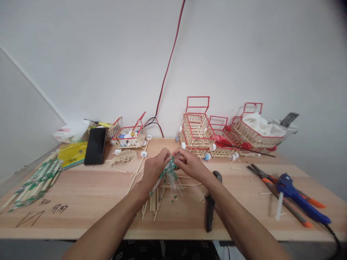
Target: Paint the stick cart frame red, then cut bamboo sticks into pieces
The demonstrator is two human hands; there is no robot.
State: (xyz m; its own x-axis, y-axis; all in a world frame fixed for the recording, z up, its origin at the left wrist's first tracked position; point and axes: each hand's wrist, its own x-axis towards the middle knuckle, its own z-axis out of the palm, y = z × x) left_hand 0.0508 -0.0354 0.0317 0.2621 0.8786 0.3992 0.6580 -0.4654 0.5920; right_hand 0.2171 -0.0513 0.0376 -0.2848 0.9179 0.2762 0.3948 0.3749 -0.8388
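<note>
A bunch of crumpled clear-and-green plastic wrappers (pixel 171 169) hangs between my hands over the middle of the table. My left hand (pixel 158 164) pinches its upper left side. My right hand (pixel 188 163) has its fingers closed on the top from the right. The wrappers' loose ends droop below my fingers. Under them lie several loose wooden sticks (pixel 153 203), some partly hidden by my left forearm. By my right forearm is a black-handled tool (pixel 209 213), its upper part partly covered.
Miniature stick carts with red trim (pixel 199 130) stand along the wall, another cart (pixel 128 139) holding bottle caps. Left are a phone (pixel 95 146), a yellow packet (pixel 72 154) and wrapped chopsticks (pixel 40 177). Right lie a blue glue gun (pixel 300 200) and orange-grey pliers (pixel 282 200).
</note>
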